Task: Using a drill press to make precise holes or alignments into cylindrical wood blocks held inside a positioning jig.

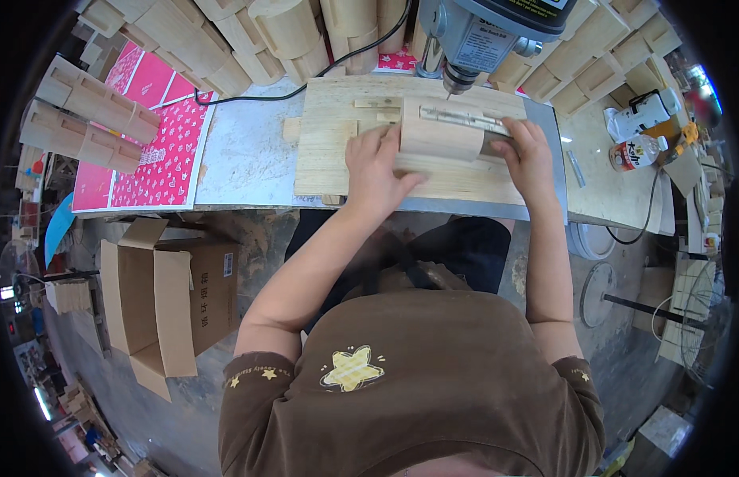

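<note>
Under the bench drill's chuck [458, 79] lies a pale, rounded wooden block [437, 139] on a flat wooden board [465, 181]. A narrow light strip with dark marks [463, 120] runs along a slot in the block's top; its kind is not clear. My left hand [375, 168] holds the block's left end, with fingers against it and the thumb spread toward me. My right hand [531, 157] grips the right end with bent fingers, beside a dark grey patch I cannot make out. The drill bit points down just behind the block, apart from it.
Stacked wooden pieces [286, 36] line the back, with more at left on a pink patterned sheet [174, 151]. A black cable [290, 94] crosses the table. A plastic bottle [636, 153] stands at right. An open cardboard box [174, 298] sits on the floor.
</note>
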Tool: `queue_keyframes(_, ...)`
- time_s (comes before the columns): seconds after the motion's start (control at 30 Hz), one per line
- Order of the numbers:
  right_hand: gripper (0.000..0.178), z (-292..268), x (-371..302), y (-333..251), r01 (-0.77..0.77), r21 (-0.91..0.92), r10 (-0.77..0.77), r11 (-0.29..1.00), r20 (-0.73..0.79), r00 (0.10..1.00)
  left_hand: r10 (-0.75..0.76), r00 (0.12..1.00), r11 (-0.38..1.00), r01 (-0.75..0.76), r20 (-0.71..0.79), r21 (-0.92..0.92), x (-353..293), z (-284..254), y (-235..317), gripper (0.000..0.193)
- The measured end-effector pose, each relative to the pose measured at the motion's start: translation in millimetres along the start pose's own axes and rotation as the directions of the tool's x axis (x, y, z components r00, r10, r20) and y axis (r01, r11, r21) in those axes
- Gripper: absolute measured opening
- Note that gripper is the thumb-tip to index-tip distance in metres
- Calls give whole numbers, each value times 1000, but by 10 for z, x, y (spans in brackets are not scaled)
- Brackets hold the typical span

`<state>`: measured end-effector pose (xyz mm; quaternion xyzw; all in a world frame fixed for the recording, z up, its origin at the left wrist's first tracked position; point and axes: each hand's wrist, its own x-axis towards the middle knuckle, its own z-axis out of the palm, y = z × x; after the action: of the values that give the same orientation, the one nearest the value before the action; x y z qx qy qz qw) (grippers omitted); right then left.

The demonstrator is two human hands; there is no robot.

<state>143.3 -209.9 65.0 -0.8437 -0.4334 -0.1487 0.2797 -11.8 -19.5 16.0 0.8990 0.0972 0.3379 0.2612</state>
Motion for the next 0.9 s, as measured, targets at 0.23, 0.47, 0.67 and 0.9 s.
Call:
queue_keyframes(0.23, 37, 278, 216, -3, 42, -37, -42, 998, -13, 999, -76, 997, 994, 77, -16, 74, 132, 100, -400, 71)
queue_keyframes(0.47, 29, -195, 548, 139, 93, 471, 115, 877, -394, 912, -133, 987, 990, 129, 88, 52, 127, 37, -454, 61)
queue_keyframes(0.67, 36, -1014, 1747, -453, 87, 440, 192, 894, -552, 811, -123, 988, 989, 114, 94, 94, 158, 33, -386, 60)
queue_keyframes(0.9, 18, -1023, 903, -727, -89, -171, 41, 981, -270, 962, -146, 987, 978, 133, 73, 159, 88, -12, -452, 57)
